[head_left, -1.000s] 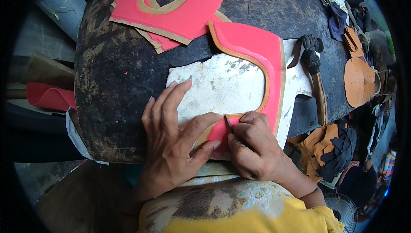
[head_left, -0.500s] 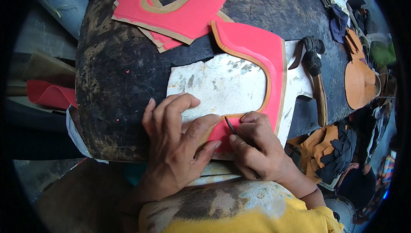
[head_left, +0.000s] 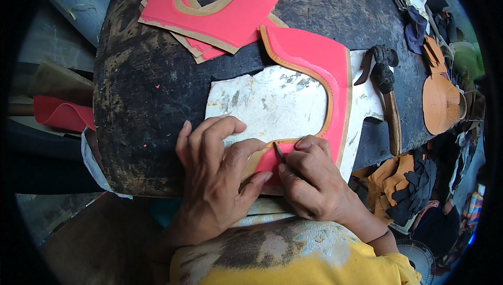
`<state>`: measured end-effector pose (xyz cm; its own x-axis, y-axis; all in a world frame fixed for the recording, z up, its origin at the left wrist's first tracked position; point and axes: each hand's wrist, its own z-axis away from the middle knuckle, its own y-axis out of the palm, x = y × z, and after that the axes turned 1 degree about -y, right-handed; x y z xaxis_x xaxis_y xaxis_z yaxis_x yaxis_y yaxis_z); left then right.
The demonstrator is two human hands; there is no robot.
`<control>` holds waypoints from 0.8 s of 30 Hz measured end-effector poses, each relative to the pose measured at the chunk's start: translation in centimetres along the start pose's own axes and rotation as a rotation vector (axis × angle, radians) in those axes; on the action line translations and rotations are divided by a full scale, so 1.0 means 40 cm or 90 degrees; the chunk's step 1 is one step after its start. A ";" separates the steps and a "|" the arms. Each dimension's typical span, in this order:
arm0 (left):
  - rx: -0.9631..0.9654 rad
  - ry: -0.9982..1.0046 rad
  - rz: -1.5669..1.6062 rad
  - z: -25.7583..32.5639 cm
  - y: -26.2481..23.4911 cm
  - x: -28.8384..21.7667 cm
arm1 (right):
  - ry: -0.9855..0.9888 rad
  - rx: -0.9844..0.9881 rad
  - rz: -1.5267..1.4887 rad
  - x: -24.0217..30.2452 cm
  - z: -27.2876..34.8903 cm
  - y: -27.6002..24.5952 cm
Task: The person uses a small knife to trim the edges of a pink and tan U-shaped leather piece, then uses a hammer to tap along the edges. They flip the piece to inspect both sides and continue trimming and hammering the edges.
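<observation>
A curved pink leather piece point(head_left: 320, 62) with a tan edge lies over a worn white cutting board point(head_left: 272, 104) on a dark bench. My left hand point(head_left: 215, 175) lies flat with spread fingers and presses down the near end of that piece. Beside it, my right hand point(head_left: 309, 177) is shut on a thin dark blade point(head_left: 278, 152), whose tip touches the tan edge between my two thumbs. The near end of the pink piece is mostly hidden under my hands.
A stack of cut pink and tan pieces point(head_left: 209, 10) lies at the far side of the dark bench point(head_left: 146, 96). A hammer with a wooden handle point(head_left: 389, 96) rests right of the board. Tan leather parts point(head_left: 440, 101) and scraps point(head_left: 403, 188) crowd the right side.
My left hand has slid slightly toward me along the board, fingers closing up a little. The right hand with the blade stays at almost the same spot on the tan edge.
</observation>
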<state>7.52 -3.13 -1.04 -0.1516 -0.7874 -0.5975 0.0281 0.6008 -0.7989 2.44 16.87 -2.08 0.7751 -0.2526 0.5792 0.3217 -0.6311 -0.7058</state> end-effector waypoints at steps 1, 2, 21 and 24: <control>-0.005 0.002 -0.002 0.001 0.001 -0.001 | -0.001 0.007 0.010 0.000 0.000 -0.001; -0.008 0.008 -0.005 0.003 0.002 -0.002 | -0.001 0.007 -0.001 0.000 0.001 -0.001; -0.051 0.025 -0.011 0.014 0.016 0.000 | -0.002 0.032 0.020 0.002 0.007 0.002; -0.058 0.022 -0.008 0.020 0.018 0.001 | 0.000 0.028 0.023 0.002 0.004 0.004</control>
<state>8.31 -2.82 -1.68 -0.1850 -0.7908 -0.5834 -0.0645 0.6021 -0.7958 2.65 16.88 -2.20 0.7871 -0.2743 0.5525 0.3165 -0.5893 -0.7434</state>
